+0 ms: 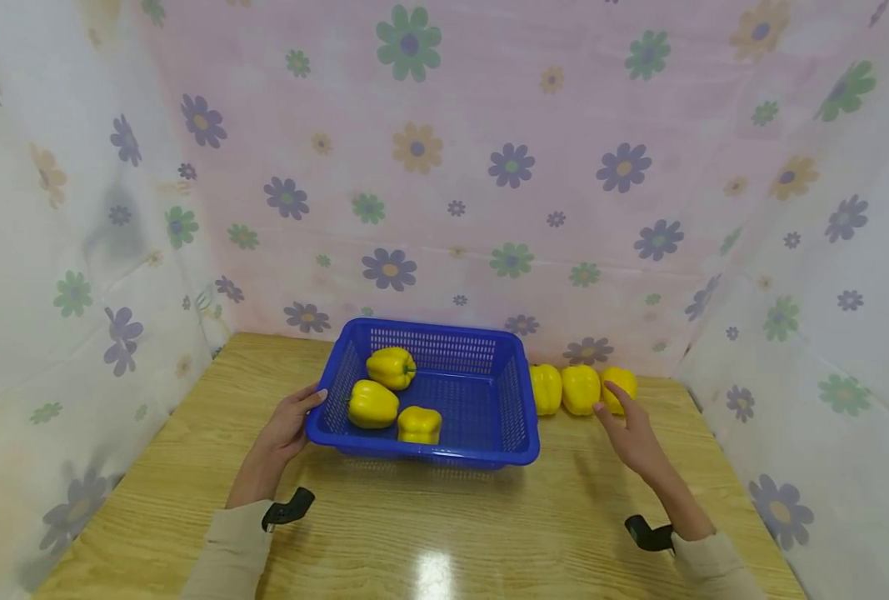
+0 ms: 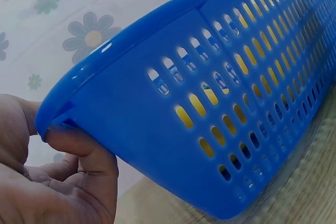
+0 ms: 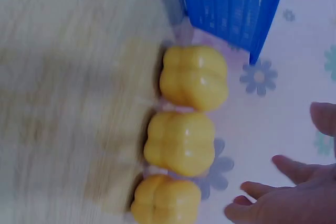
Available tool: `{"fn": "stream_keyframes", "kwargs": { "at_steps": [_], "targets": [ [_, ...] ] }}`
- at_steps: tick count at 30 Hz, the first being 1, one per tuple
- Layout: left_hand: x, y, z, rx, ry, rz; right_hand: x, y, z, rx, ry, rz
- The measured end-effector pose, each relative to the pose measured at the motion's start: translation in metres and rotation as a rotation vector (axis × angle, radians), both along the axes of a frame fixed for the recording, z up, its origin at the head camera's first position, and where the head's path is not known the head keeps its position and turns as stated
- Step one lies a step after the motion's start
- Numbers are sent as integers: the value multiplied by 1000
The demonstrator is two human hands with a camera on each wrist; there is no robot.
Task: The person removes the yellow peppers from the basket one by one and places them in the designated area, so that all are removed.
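Observation:
My left hand (image 1: 288, 425) grips the left rim of a blue plastic basket (image 1: 481, 454); in the left wrist view the thumb and curled fingers pinch its edge (image 2: 79, 80). Three yellow bell peppers lie inside, one at the back (image 1: 390, 367), one at the left (image 1: 372, 405) and one by the front wall (image 1: 419, 426). Outside, against the basket's right side, three more stand in a row: a near one (image 1: 546, 389), a middle one (image 1: 581, 390) and an end one (image 1: 621, 382). Over the end pepper my right hand (image 1: 631, 433) hovers, fingers spread, holding nothing.
The basket and peppers stand on a wooden table (image 1: 414, 517), toward its back edge. Flower-patterned cloth (image 1: 459, 200) hangs behind and on both sides. Each wrist wears a dark mount, one on the left (image 1: 288, 508) and one on the right (image 1: 648, 533).

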State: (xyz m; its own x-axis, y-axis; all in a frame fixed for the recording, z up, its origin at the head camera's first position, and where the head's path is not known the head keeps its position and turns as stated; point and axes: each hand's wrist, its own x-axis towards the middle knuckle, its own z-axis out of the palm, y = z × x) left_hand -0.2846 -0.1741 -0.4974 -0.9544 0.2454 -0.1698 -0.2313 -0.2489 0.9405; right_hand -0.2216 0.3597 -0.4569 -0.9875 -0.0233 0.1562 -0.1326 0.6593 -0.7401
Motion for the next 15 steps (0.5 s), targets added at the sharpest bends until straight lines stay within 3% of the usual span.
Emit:
{"fn": "stream_keyframes", "kwargs": {
  "at_steps": [3, 6, 12, 15],
  "targets": [
    [0, 0, 0, -10, 10, 1, 6, -15, -1, -67, 120, 57],
    [0, 1, 0, -18, 10, 6, 10, -31, 2, -107, 174, 110],
    [0, 5, 1, -23, -1, 17, 13, -62, 14, -126, 181, 237],
    [1, 5, 1, -20, -4, 27, 15, -80, 25, -223, 109, 334]
  ]
}}
